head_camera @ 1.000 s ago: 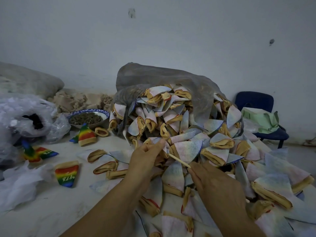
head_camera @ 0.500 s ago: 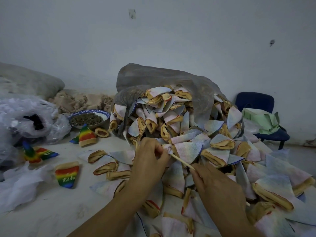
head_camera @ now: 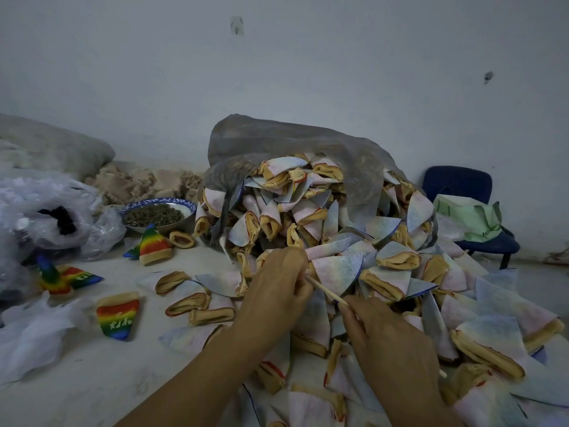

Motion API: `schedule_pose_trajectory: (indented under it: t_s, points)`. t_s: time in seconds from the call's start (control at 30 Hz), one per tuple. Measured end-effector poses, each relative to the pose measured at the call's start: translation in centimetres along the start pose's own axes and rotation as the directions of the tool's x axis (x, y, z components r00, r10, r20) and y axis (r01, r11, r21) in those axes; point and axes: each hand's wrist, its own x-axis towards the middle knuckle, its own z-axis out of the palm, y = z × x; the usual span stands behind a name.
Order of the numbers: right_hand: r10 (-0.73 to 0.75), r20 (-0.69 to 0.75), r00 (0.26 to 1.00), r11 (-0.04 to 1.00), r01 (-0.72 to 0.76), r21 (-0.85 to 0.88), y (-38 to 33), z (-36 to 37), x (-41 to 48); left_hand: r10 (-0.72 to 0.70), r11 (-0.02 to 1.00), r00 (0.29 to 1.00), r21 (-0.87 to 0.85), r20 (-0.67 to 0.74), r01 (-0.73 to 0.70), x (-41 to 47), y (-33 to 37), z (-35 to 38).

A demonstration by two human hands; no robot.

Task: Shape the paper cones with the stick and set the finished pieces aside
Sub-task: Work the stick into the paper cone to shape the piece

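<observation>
- The fingers [head_camera: 298, 272] of our left hand [head_camera: 274, 291] are curled shut around something small. The hand hides it, so we cannot tell for sure, but we think it is one paper cone.
- The fingers [head_camera: 349, 308] of our right hand [head_camera: 391, 343] are wrapped around a thin, pale wooden stick [head_camera: 328, 291]. The tip points into the left hand's grip, so it can push from inside. The back end pokes out past the right hand.
- The stick looks smooth, straight and stiff, which is good for poking a soft tip into shape.
- Just behind both hands lies a big heap of pale paper cones with tan folded rims [head_camera: 337, 269]. They look flat and crinkly, with pink and blue smudges.
- The heap spills out of a grey see-through plastic bag [head_camera: 277, 140], so the next cone is easy to reach.
- Well off to the left, on the white table [head_camera: 92, 380], lie bright rainbow-striped cones [head_camera: 118, 318]. We think these are the finished ones, kept apart so they don't get mixed up.
- Near them sits a blue-rimmed round bowl of dark bits [head_camera: 184, 204].
</observation>
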Motion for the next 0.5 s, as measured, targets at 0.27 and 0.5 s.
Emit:
schedule_pose_trajectory:
  t_s: [0.27, 0.5]
  points:
    - [0.136, 0.111, 0.984, 0.982, -0.149, 0.116, -0.24, -0.54, 0.30, -0.024, 0.987, 0.999, -0.161, 0.022, 0.027, -0.66, 0.65, -0.31]
    - [0.208, 0.148, 0.967, 0.953, -0.234, 0.192, -0.22, -0.89, 0.55, -0.071, 0.987, 0.993, -0.152, -0.098, 0.056, -0.51, -0.07, -0.11]
